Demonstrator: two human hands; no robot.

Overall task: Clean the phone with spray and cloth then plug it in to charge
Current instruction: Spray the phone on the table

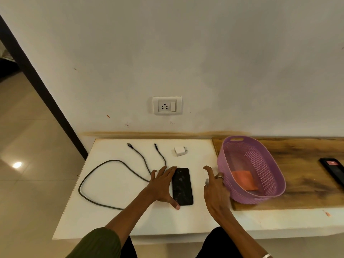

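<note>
A black phone (182, 186) with a smudged screen lies flat on the white table (121, 222). My left hand (162, 185) rests flat against its left edge, fingers spread, thumb at the bottom corner. My right hand (216, 190) hovers just right of the phone, curled round a small pale thing that looks like the spray bottle (207, 181), mostly hidden, index finger stretched forward. An orange cloth (243, 180) lies inside the purple basket (260, 199). A grey cable (93, 169) loops on the left, both plugs free. A white adapter (180, 151) lies behind the phone.
A white wall socket (167, 106) with a switch sits above the table. The basket stands on a wooden board (307, 183), close to my right hand. A dark flat device (333, 171) lies at the far right. Tiled floor drops off to the left.
</note>
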